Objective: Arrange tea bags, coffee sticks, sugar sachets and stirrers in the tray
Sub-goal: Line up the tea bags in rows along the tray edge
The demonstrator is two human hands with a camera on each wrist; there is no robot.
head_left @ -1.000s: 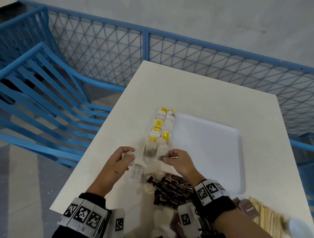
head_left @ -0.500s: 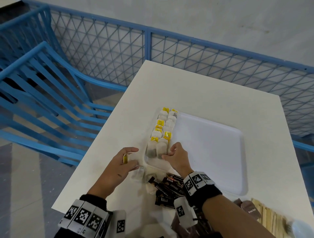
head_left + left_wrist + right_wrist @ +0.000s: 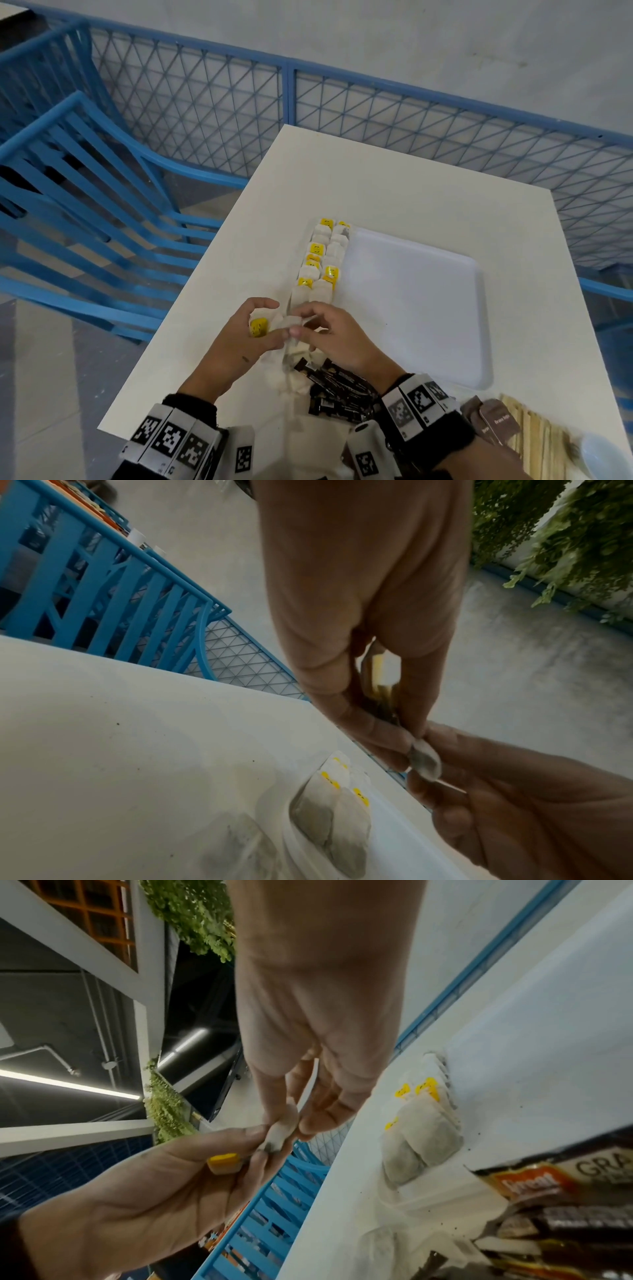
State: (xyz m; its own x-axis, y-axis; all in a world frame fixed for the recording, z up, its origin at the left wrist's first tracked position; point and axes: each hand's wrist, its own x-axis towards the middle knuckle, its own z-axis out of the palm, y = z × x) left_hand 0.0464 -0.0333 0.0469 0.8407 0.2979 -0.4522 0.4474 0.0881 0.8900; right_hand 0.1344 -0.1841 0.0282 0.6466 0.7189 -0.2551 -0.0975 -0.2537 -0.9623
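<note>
Both your hands have drawn back from the tray [image 3: 479, 342] and met above the table [image 3: 376, 192]: your left hand [image 3: 236, 346] and right hand [image 3: 337, 337] each pinch one tea bag [image 3: 291, 323], its yellow tag [image 3: 258, 327] inside your left palm. Two rows of tea bags [image 3: 322, 260] fill the tray's left edge.

Wooden stirrers [image 3: 541, 442] run off the bottom edge (blurred); hands hide loose tea bags [image 3: 294, 346].
</note>
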